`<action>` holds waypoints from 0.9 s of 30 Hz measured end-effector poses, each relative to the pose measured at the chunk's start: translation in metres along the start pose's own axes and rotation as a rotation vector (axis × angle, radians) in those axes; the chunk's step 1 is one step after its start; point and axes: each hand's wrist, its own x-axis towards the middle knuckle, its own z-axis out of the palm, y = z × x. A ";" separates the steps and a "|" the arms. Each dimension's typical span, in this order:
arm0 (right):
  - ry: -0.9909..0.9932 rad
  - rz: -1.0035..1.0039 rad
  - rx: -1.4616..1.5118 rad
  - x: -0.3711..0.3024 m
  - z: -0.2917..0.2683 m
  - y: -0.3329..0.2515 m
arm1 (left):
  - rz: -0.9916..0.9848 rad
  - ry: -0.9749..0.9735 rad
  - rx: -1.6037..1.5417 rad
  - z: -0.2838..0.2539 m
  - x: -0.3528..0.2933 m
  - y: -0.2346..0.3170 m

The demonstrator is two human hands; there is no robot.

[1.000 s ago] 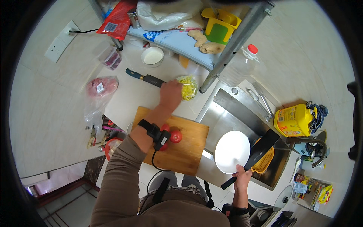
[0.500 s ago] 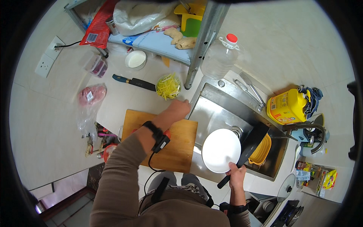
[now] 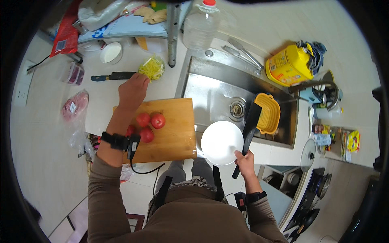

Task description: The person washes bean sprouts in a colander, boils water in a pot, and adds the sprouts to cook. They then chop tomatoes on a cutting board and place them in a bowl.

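Where cutting board (image 3: 178, 131) ends: sink (image 3: 210, 97) edge, two o'clock.
Left hand (image 3: 133, 91): curled, grasp unclear.
Right hand (image 3: 245, 163): gripping white bowl (image 3: 221, 142), black knife (image 3: 252, 122).

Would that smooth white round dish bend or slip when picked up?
The white round dish is probably stiff: its rim looks evenly round though the right hand grips one edge. Its smooth-looking surface may be slippery.

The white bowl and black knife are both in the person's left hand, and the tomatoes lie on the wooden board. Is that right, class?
Not quite: the head view shows the white bowl and black knife in the right hand, not the left hand. The tomatoes do lie on the wooden board.
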 end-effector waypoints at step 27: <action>0.503 -0.559 -1.453 0.100 -0.068 -0.138 | -0.220 -0.061 0.171 -0.037 -0.141 0.066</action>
